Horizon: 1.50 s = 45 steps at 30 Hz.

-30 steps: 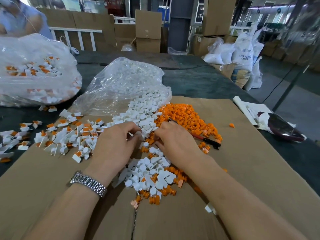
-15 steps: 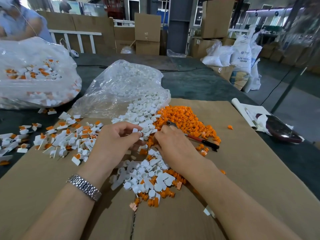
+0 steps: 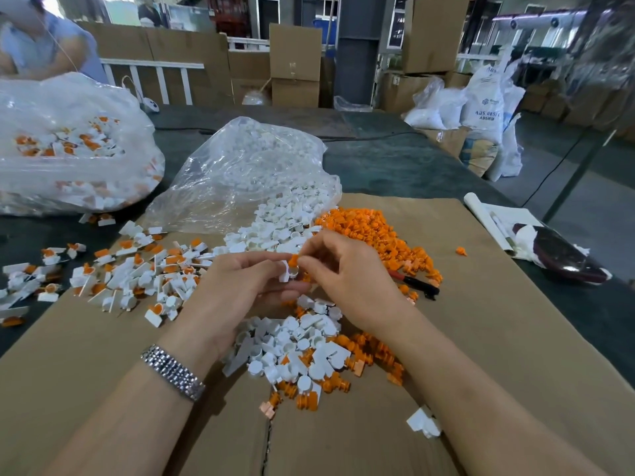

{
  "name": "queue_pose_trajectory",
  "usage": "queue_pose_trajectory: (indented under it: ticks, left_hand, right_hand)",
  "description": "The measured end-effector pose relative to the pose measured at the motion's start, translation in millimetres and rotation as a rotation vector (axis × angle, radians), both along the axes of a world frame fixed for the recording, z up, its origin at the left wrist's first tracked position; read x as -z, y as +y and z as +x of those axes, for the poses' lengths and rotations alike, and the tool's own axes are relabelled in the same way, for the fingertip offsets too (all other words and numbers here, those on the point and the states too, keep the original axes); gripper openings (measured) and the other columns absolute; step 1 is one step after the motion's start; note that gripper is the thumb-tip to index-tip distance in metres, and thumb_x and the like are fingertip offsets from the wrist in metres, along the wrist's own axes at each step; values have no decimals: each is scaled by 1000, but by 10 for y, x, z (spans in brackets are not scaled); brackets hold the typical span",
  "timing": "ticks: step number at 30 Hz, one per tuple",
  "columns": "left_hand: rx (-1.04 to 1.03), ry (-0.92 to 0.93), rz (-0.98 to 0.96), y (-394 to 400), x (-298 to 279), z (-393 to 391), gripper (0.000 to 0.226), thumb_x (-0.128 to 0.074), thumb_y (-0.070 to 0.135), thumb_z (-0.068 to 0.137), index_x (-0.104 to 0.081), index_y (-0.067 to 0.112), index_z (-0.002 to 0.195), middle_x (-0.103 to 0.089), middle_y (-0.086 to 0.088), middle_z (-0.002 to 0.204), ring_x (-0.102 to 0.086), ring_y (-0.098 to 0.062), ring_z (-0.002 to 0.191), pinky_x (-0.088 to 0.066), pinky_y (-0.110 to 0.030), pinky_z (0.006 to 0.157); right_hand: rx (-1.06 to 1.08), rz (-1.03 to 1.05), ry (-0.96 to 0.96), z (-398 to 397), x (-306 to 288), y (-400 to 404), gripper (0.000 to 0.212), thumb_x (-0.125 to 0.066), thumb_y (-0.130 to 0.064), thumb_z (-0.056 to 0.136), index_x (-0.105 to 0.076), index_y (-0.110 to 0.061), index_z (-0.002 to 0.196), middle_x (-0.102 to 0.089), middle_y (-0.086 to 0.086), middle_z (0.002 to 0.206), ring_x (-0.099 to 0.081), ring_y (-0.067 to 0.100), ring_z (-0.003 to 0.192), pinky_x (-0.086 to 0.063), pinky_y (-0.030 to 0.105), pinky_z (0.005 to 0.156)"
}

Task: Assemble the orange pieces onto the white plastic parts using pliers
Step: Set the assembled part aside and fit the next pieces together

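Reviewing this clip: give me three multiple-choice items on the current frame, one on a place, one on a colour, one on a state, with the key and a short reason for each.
1. Where do the pliers lie?
A. on the cardboard at the edge of the orange pile
B. inside the clear bag
C. in the left hand

2. What colour is the piece pinched by the right hand?
A. white
B. orange
C. black

3. What is the left hand doing?
A. lying flat on the cardboard
B. holding a white part
C. gripping the pliers

Key: 1 A, their dark handle lies beside the orange pile, untouched. 2 B, an orange piece shows at its fingertips. 3 B, its fingers hold the white part next to the orange piece.
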State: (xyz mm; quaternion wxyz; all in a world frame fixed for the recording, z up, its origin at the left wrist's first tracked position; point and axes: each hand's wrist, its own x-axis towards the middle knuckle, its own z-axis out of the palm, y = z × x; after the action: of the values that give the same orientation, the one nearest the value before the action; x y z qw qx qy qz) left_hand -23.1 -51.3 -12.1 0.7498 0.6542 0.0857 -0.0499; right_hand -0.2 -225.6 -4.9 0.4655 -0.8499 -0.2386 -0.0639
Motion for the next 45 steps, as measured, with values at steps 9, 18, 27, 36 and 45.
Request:
queue_pose_trajectory:
  ticks: [9,18,27,36,45]
  left_hand:
    - [63,-8,-91,14,-7,-20,24,-55,-6,96,-68,2,114,-77,-24,96,-78,-30,95,-63,-27,75]
    - [201,-161,-59,133,-63,-39,21,-75,12,77,-81,13,97,-77,-20,107,-76,-31,103,-62,-26,81]
    - [63,-378,307,84,-35,-75,20,-80,33,78,-80,38,98,-81,5,93,-78,-14,86,-58,-16,75]
    - [153,-209,-173,113,-55,-20,28,-77,13,71,-83,13,99,-78,-19,104,-78,-25,91,-61,-23,73]
    - [64,-360,114,61,-59,-76,24,-79,21,78,-83,24,102,-81,-6,98,-78,-22,91,-60,-20,77]
  right_hand:
    - [17,-300,-264,-7,26,-23,3,-61,-19,100,-63,-16,100,-61,-9,94,-56,9,85,-50,37,83]
    - [-51,-84,-159,-34,-41,-94,3,-63,-18,99,-64,-15,102,-63,-8,90,-58,7,82,-50,23,73]
    - [4,20,51,-47,-17,-58,8,-62,-26,100,-64,-19,97,-56,-10,73,-46,3,60,-42,22,57]
    - [-99,151,0,-83,-125,-144,24,-75,-16,91,-66,-18,113,-68,-2,94,-65,9,82,-57,25,80]
    - [-6,-13,-265,-71,-77,-111,20,-76,-16,90,-73,-11,109,-70,-4,92,-66,6,84,-55,20,78]
